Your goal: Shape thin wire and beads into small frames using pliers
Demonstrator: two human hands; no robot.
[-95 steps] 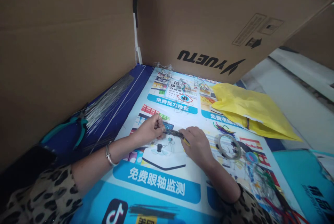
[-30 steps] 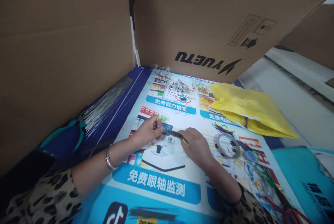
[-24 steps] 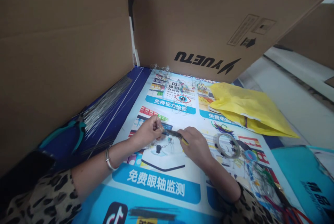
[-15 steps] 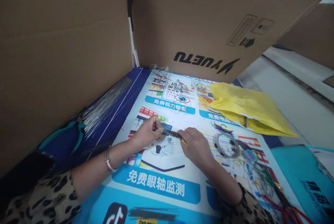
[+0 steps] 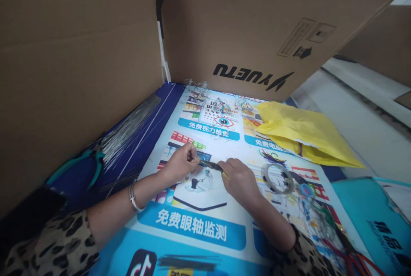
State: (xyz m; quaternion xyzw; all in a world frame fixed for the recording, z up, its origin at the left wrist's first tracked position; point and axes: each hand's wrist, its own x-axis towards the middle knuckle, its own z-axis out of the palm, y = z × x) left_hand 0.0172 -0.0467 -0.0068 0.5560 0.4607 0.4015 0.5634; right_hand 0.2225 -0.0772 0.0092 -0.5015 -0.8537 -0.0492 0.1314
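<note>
My right hand (image 5: pixel 240 184) is closed round dark-jawed pliers (image 5: pixel 210 164) with a bit of yellow handle showing. Their tip reaches left to the fingertips of my left hand (image 5: pixel 184 162), which pinches a thin wire piece. Below the fingers hangs or lies a loop of clear wire with small beads (image 5: pixel 207 172); exactly how it joins what I pinch is too fine to see. Both hands are over a printed blue and white poster sheet (image 5: pixel 192 229).
Cardboard walls (image 5: pixel 257 23) stand at the back and left. At left lie teal-handled pliers (image 5: pixel 98 162) and a wire bundle (image 5: pixel 131 130). A yellow bag (image 5: pixel 311 134), tape roll (image 5: pixel 290 181), and red-handled tool (image 5: pixel 356 261) lie right. Small wire pieces (image 5: pixel 221 106) are at the back.
Both hands keep almost the same place and grip. The right hand and pliers shift very slightly, and the view moves a little.
</note>
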